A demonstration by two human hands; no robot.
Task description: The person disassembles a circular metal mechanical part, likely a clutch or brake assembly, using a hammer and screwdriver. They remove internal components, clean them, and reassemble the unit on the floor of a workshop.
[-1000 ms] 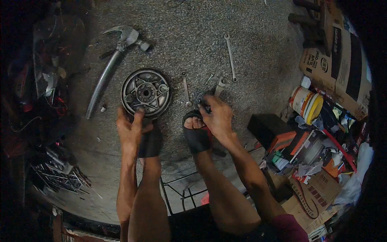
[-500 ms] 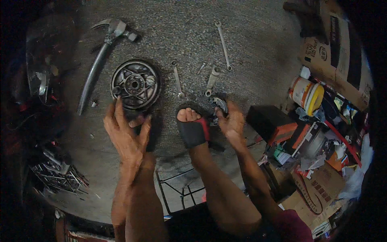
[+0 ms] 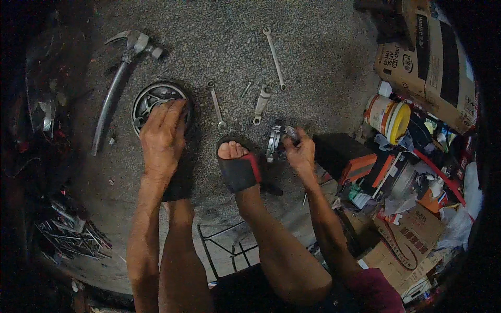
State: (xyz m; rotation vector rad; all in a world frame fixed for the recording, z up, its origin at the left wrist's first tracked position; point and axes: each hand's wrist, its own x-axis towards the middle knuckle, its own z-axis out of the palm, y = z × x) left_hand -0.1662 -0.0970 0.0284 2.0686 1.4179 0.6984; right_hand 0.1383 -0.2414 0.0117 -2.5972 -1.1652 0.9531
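Note:
On the floor at left lies a round metal wheel hub with spokes in its face. My left hand reaches over it from the near side, fingers pressed together and curled down near the hub's right part. The hand covers most of the hub's middle, so what the fingertips grip there is hidden. My right hand is closed on the edge of a ring-shaped, ribbed metal part, tilted up on its side right of my foot. Left of that part, a short wrench-like tool and a small combination wrench rest on the floor.
A claw hammer lies left of the hub. Farther off is a longer wrench, with a bolt nearer. At right stand a black-and-orange box, a yellow-lidded bucket and cardboard boxes. Loose tools are piled at left.
My left hand has moved from the hub's near edge onto its face, and its fingers have come together. The right hand has turned the ring-shaped part more upright. The whole view has shifted slightly.

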